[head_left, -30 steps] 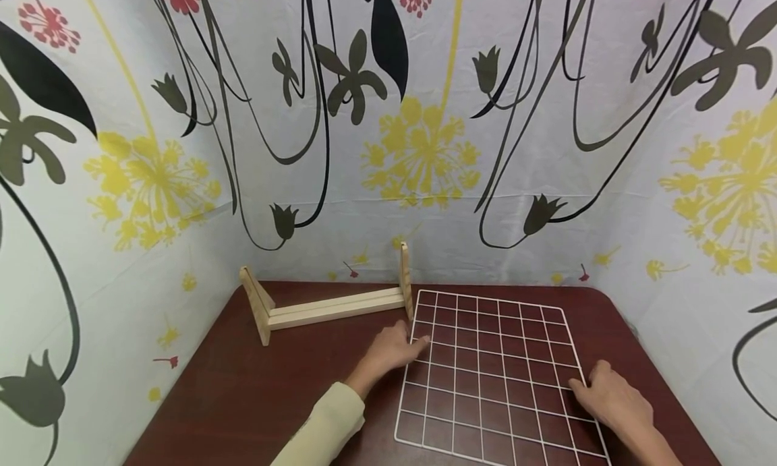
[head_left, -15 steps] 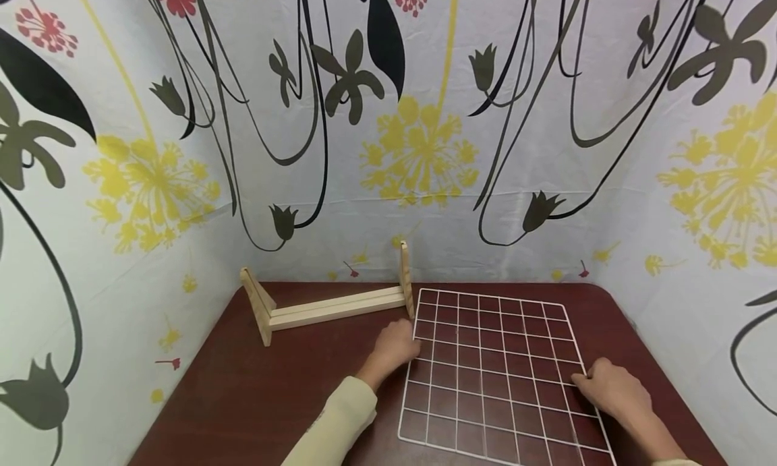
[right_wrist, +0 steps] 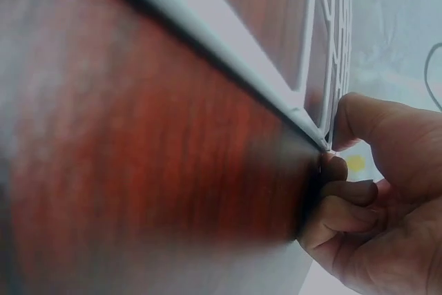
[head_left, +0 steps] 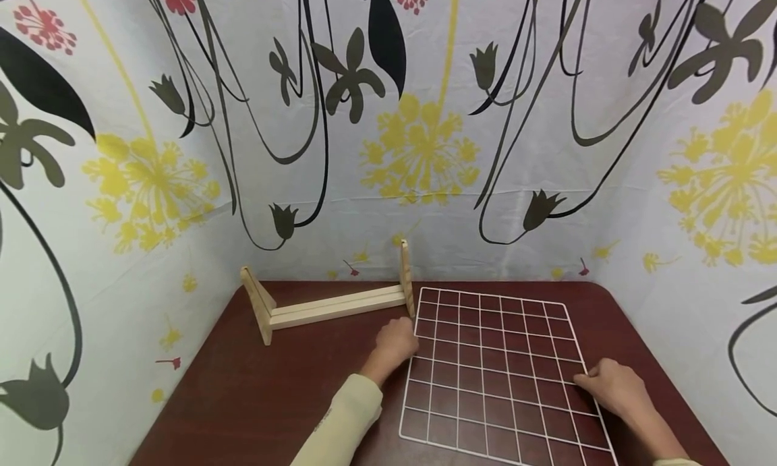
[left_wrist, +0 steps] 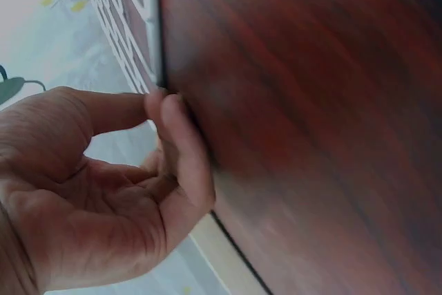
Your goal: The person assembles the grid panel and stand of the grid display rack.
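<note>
Wooden rack (head_left: 328, 303): on the table, just left of the grid's far corner.
Left hand (head_left: 396, 343): fingertips pinching the grid's left edge.
White wire grid (head_left: 498, 365): flat on the dark red table (head_left: 255, 392).
Right hand (head_left: 610, 387): fingers curled, pinching the grid's right edge.

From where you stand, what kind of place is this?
Probably a small staged work corner: a dark wooden table enclosed by flower-printed curtains, with only a white wire grid and a wooden rack.
</note>
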The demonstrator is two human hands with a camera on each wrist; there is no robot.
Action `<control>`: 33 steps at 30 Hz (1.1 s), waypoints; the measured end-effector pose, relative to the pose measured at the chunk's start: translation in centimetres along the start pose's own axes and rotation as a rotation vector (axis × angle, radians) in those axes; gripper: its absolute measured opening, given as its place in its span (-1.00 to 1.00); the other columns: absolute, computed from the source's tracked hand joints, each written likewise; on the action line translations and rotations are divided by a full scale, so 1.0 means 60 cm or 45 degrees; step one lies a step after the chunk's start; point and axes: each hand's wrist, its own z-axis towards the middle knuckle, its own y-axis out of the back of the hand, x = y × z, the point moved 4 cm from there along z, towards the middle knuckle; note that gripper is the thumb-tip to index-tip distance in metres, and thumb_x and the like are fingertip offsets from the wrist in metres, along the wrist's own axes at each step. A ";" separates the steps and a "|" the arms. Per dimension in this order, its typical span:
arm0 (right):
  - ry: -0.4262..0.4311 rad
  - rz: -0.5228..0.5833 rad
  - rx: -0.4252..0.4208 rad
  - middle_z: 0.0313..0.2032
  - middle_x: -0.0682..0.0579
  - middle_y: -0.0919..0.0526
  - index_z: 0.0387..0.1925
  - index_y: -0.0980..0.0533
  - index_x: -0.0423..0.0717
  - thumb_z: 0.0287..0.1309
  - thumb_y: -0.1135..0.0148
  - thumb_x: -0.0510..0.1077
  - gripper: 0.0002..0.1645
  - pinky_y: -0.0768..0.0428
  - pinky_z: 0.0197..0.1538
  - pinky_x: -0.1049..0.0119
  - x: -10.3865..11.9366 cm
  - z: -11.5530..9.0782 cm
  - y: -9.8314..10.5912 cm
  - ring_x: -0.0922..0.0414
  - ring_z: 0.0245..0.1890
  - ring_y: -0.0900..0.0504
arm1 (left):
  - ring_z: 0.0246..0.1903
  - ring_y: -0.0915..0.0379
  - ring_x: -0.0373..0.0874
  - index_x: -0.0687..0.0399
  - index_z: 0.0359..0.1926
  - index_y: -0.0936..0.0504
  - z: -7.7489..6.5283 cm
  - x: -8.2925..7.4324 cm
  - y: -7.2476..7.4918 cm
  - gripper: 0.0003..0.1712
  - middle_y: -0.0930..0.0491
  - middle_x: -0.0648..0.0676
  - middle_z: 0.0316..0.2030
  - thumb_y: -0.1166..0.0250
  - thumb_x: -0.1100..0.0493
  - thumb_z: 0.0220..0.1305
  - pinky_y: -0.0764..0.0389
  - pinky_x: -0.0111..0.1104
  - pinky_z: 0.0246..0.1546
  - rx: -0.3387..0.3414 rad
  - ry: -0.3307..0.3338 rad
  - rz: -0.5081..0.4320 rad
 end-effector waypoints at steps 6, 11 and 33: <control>-0.019 -0.001 0.027 -0.46 -0.04 -0.71 -0.45 -0.69 -0.13 0.12 -0.42 0.14 -0.60 -0.53 -0.34 0.10 -0.011 -0.001 0.005 0.12 -0.46 -0.54 | -0.45 -0.63 0.03 0.03 -0.53 -0.63 0.037 0.008 -0.047 -0.89 -0.70 0.10 -0.42 -0.40 0.20 0.06 -0.62 -0.07 -0.55 -0.013 -0.029 0.140; -0.047 0.021 0.048 -0.45 -0.05 -0.71 -0.39 -0.69 -0.22 0.13 -0.43 0.14 -0.55 -0.52 -0.35 0.12 -0.013 -0.007 0.001 0.11 -0.45 -0.54 | -0.33 -0.69 0.09 0.10 -0.51 -0.64 -0.013 -0.031 -0.008 -0.85 -0.72 0.15 -0.33 -0.46 0.20 0.09 -0.71 -0.03 -0.42 -0.008 -0.017 0.191; -0.088 0.093 0.023 -0.60 0.10 -0.51 -0.65 -0.49 0.00 0.09 -0.47 0.15 -0.54 -0.40 -0.40 0.23 0.005 -0.015 0.004 0.12 -0.50 -0.44 | -0.79 -0.51 -0.09 0.08 -0.62 -0.51 0.011 0.007 -0.013 -0.70 -0.63 0.16 -0.52 -0.36 0.11 0.16 -0.54 -0.22 -0.67 0.015 -0.030 -0.015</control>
